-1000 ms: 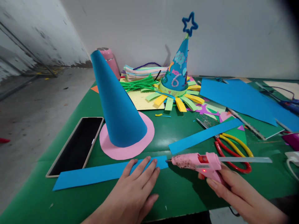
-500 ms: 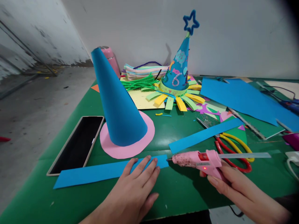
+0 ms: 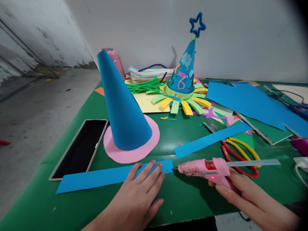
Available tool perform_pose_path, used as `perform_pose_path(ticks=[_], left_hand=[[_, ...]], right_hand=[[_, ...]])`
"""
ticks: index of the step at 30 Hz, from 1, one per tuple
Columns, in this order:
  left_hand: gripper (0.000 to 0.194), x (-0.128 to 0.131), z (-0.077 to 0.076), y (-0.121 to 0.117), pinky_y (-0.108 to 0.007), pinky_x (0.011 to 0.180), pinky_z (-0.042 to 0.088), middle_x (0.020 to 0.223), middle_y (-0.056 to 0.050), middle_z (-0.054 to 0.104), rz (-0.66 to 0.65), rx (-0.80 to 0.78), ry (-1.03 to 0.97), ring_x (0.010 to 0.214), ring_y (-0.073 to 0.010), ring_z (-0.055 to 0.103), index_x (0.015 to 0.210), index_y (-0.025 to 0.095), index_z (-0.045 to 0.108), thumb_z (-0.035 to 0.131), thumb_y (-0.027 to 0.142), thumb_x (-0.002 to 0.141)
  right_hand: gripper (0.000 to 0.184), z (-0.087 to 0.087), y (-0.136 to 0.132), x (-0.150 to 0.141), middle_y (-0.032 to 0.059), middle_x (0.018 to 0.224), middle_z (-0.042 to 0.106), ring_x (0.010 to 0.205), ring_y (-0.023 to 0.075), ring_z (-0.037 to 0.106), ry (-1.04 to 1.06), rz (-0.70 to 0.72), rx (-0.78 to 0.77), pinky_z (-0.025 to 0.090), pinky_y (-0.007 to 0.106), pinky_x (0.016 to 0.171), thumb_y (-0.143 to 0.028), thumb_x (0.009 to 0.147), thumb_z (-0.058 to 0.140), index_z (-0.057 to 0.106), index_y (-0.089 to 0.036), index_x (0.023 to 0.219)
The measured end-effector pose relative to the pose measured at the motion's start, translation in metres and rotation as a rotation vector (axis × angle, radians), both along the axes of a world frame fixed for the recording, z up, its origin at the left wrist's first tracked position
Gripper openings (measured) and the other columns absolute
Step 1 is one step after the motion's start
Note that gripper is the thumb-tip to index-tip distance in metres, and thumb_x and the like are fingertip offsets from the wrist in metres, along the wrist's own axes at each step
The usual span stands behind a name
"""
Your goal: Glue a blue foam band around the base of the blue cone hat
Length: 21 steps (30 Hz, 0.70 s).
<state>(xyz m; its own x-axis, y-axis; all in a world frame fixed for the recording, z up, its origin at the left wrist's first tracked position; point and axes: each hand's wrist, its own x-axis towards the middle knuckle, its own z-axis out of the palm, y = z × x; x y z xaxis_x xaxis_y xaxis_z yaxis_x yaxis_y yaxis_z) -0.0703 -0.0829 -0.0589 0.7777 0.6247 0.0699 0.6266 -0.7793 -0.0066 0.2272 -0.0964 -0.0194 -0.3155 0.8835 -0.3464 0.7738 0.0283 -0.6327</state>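
Note:
My left hand (image 3: 141, 189) lies flat with fingers spread on a blue paper strip (image 3: 96, 180), pressing it against the green table. In my right hand (image 3: 243, 192) is a pink hot glue gun (image 3: 207, 170), its small light glowing red and a clear glue stick (image 3: 255, 162) poking out of the back. The gun's nozzle is at the strip's right end; whether it touches cannot be made out. Behind the left hand, a plain blue paper cone (image 3: 122, 109) leans on a pink paper disc (image 3: 112, 154). A second blue strip (image 3: 207, 141) rests across the scissors (image 3: 240, 154).
A phone (image 3: 79, 150) lies at the left, partly under the strip's left end. Farther back stand a decorated party hat (image 3: 183, 70) and a pink bottle (image 3: 116, 62), with green pipe cleaners (image 3: 144, 86) between them. Blue paper sheets (image 3: 243, 102) cover the back right.
The glue gun's nozzle has shifted slightly toward the near corner of the strip's end, with the gun body a little lower. My left hand has stayed in place.

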Motion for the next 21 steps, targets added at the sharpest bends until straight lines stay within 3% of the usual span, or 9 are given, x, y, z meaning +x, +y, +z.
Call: perform_pose_path(ticks=[14, 21], left_hand=[[0.046, -0.001, 0.0, 0.0, -0.043, 0.095, 0.031, 0.138, -0.003, 0.035, -0.007, -0.002, -0.002, 0.123, -0.0258, 0.033, 0.13, 0.019, 0.035, 0.038, 0.035, 0.087], [0.047, 0.0, -0.001, 0.001, -0.042, 0.097, 0.03, 0.136, -0.003, 0.037, 0.001, -0.028, -0.062, 0.122, -0.0256, 0.035, 0.129, 0.02, 0.036, 0.042, 0.035, 0.085]], right_hand=[[0.046, -0.003, -0.001, 0.006, 0.0078, 0.13, 0.047, 0.116, 0.0259, 0.044, 0.009, -0.003, 0.003, 0.039, 0.037, 0.094, -0.038, 0.084, 0.045, 0.042, -0.023, 0.128], [0.04, -0.002, 0.008, -0.004, 0.0064, 0.12, 0.054, 0.109, 0.0216, 0.05, 0.03, -0.033, 0.005, 0.042, 0.031, 0.091, -0.04, 0.085, 0.041, 0.046, -0.024, 0.121]])
